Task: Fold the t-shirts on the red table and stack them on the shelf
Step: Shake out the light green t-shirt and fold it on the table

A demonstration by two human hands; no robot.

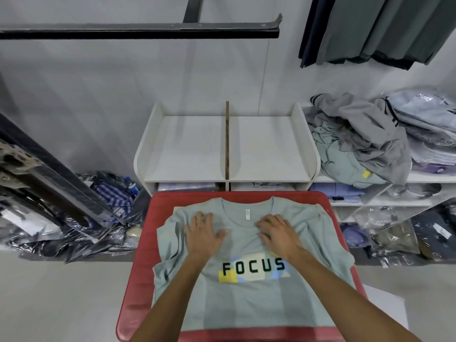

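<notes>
A pale sage-green cotton t-shirt (246, 299) with a "FOCUS" print lies face up and spread flat on the red padded desk (138, 255), its round collar toward the far edge and its hem reaching almost to the near edge. The shirt's sleeves are turned in unevenly near the left and right edges, leaving a strip of red showing along the far edge, down the left side and at the near left corner. On the right side the cloth runs close to the desk's edge.

Both hands lie on the shirt's chest, just below the collar. The left hand (203, 233) is released, its fingers straight and spread, palm pressing flat on the fabric left of the neck label. The right hand (277, 233) rests right of the label with its fingers bent onto the cloth; small wrinkles gather under them, though whether they pinch the fabric I cannot tell. The two hands are near each other but apart.

Just beyond the desk's far edge stands a white wooden shelf (148, 149) whose top level is split into two bays by a brown upright divider (227, 141). To its right, a heap of loose grey and green garments (357, 144) lies on a neighbouring white shelf. Dark plastic-wrapped packages (98, 218) crowd the floor beside the desk's far left corner.
</notes>
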